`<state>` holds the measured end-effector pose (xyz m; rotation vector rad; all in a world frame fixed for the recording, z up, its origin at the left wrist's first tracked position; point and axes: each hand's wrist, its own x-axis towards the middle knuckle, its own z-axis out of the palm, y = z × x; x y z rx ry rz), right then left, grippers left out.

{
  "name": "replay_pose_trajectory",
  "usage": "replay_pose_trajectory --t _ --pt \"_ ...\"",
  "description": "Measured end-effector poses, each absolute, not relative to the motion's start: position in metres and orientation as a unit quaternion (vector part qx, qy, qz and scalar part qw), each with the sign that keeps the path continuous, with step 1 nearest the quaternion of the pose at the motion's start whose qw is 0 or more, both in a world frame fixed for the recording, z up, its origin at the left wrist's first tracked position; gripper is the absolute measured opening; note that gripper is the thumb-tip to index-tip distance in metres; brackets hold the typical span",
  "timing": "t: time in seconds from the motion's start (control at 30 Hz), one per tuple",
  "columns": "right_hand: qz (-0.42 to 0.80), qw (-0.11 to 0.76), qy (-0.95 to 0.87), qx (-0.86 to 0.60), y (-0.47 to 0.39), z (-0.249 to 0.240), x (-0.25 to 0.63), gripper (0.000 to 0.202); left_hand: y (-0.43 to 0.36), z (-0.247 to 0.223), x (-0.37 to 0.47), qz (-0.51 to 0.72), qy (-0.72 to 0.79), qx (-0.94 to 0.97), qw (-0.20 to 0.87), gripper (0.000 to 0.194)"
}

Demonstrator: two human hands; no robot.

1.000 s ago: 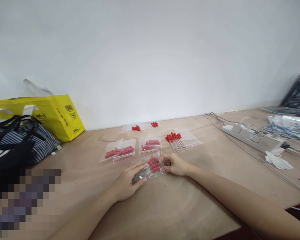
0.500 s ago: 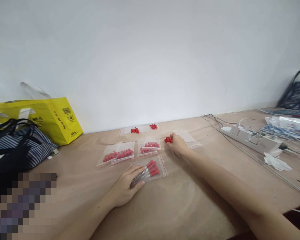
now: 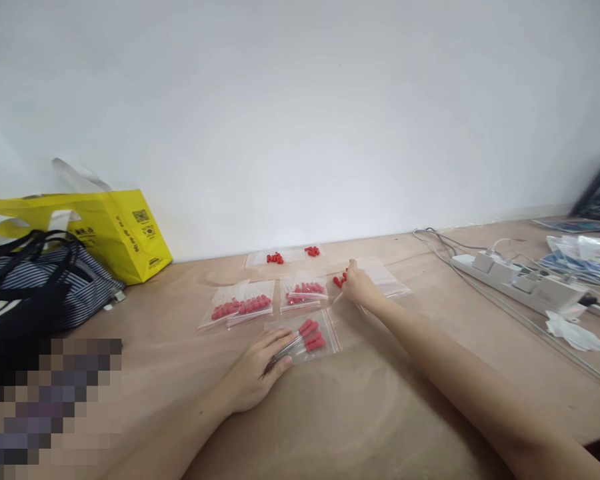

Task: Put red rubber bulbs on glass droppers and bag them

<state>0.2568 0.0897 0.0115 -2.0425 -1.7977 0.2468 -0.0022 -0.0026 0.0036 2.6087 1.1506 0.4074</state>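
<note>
My left hand is closed around the thin metal shafts of several red-handled tools, which lie on a clear zip bag in front of me. Farther off to the right, my right hand is closed at a small group of red-handled tools; their far ends are hidden by the hand. Filled bags with red handles lie left of centre, beside another filled bag. Near the wall, two small red bunches rest on a clear bag.
A flat clear bag lies just right of my right hand. Power strips with plugs and cables and a crumpled tissue are at the right. A yellow bag and a striped bag stand at the left.
The view has shifted slightly, so the items appear a little farther right. My right hand has moved a little over the loose red-handled tools, covering more of them. My left hand keeps its grip.
</note>
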Motion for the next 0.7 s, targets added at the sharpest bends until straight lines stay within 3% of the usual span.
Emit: replay_pose_trajectory --t 0.53,0.7 --pt "0.087 0.181 -0.694 -0.691 0.084 -0.003 0.260 0.014 0.000 0.000 -0.004 0.143 0.391 0.900 0.128 0.042" --pt "0.101 0.186 -0.700 -0.682 0.070 0.003 0.252 0.025 0.002 -0.003 -0.004 0.151 0.385 0.902 0.122 0.042"
